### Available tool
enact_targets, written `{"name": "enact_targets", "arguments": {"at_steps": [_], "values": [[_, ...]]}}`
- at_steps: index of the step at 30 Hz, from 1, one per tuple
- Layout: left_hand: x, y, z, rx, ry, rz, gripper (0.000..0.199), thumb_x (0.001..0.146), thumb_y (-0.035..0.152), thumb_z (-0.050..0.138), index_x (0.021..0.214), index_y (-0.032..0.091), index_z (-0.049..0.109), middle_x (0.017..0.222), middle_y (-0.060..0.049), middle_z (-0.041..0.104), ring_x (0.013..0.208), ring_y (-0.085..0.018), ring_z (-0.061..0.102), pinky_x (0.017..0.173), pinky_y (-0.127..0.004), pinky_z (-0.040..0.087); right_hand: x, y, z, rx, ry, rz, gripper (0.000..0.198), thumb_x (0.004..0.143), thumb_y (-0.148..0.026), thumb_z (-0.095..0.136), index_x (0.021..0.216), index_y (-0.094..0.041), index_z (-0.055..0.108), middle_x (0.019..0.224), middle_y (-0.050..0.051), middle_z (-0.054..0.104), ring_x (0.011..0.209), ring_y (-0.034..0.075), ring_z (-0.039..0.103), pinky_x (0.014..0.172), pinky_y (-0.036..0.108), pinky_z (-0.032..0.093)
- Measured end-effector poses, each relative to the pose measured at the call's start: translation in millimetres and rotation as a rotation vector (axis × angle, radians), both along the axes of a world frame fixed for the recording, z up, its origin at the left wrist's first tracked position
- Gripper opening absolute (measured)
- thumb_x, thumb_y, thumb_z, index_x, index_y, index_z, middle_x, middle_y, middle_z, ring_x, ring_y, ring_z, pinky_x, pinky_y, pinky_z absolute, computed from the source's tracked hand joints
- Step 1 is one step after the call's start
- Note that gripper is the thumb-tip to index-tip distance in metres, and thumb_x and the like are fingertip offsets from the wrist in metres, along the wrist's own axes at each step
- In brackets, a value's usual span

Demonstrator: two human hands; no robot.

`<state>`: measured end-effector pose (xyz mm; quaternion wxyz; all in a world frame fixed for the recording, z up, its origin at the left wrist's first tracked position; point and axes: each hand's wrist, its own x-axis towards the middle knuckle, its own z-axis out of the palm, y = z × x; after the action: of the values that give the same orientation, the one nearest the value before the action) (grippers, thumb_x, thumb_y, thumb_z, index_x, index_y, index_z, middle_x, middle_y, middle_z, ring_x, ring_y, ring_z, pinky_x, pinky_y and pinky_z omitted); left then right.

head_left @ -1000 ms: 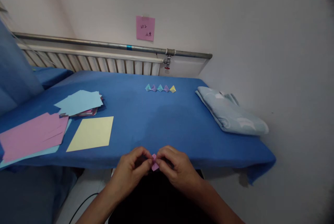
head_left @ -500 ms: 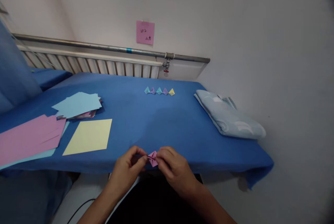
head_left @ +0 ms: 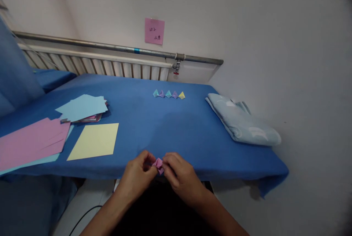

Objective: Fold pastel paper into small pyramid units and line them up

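At the near edge of the blue-covered table (head_left: 132, 126), a small folded pink origami piece (head_left: 158, 164) is held between both hands. My left hand (head_left: 139, 173) pinches its left side with thumb and fingers. On its right side my right hand (head_left: 180, 173) grips with bent fingertips, which hide part of the folds. Farther back lies a row of small folded paper pieces (head_left: 168, 94) in teal, purple and yellow, set side by side. A yellow paper sheet (head_left: 95, 141) rests flat to the left of my left hand.
On the left are a pile of light blue sheets (head_left: 82, 107) over other colours and several pink sheets (head_left: 30, 142). A folded light blue blanket (head_left: 242, 120) lies at the right. Behind stand a radiator (head_left: 118, 68) and a pipe with a valve (head_left: 177, 65); a pink note (head_left: 154, 31) hangs above.
The pink origami piece has turned and its folds look more opened, with both hands still on it. My left fingers have shifted closer around it. The view has tilted slightly.
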<state>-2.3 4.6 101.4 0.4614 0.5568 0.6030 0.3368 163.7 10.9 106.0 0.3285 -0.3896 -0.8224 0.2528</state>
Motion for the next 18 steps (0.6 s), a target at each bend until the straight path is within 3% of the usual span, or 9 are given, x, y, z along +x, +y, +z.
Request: {"name": "enact_targets", "arguments": {"at_steps": [7, 18], "values": [[-2.4, 11.1, 0.9, -0.09, -0.086, 0.037, 0.012, 0.07, 0.027, 0.051, 0.079, 0.019, 0.054, 0.073, -0.001, 0.065, 0.065, -0.016, 0.062, 0.057, -0.027, 0.05, -1.5, 4.6, -9.6, -0.096, 0.091, -0.138, 0.013, 0.089, -0.015, 0.04, 0.084, -0.02, 0.051, 0.079, 0.002, 0.058, 0.074, 0.014, 0.054, 0.068, 0.026, 0.043], [0.6, 30.0, 5.0, -0.124, -0.045, 0.048, 0.01, 0.071, 0.018, 0.044, 0.078, 0.019, 0.051, 0.063, 0.0, 0.064, 0.056, -0.015, 0.063, 0.053, -0.026, 0.05, -3.9, 10.1, -9.4, -0.412, 0.279, -0.298, 0.01, 0.088, -0.022, 0.041, 0.081, -0.02, 0.048, 0.071, -0.003, 0.056, 0.054, 0.009, 0.055, 0.052, 0.02, 0.043]]}}
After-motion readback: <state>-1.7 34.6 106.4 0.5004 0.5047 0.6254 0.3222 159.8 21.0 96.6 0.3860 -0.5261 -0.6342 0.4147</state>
